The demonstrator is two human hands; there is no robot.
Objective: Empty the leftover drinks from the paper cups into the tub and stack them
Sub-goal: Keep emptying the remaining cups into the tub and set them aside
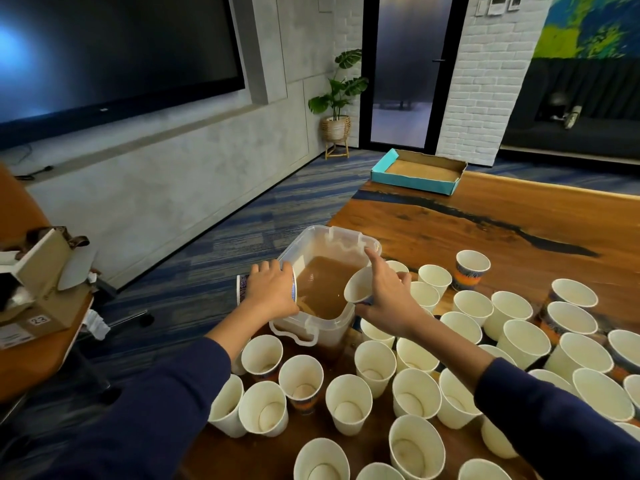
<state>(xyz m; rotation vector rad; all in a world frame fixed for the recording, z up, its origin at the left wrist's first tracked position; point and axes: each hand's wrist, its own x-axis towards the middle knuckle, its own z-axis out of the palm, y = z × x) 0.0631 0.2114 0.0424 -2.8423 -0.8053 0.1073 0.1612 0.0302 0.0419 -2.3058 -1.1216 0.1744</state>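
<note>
One clear tub (332,237) of brown liquid, two hands — left hand (268,289), right hand (388,296) — each holding a paper cup, roughly three dozen more cups (348,403) standing on the table — exact number unclear — and one cardboard tray (417,183).

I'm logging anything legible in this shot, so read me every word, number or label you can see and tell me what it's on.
"23": small white sticker on the cardboard box at far left.
White label lower on that box: print too blurred to read.
Wall panels at top right: too small to read.
Paper cups: coloured pattern only, no legible words.
</note>
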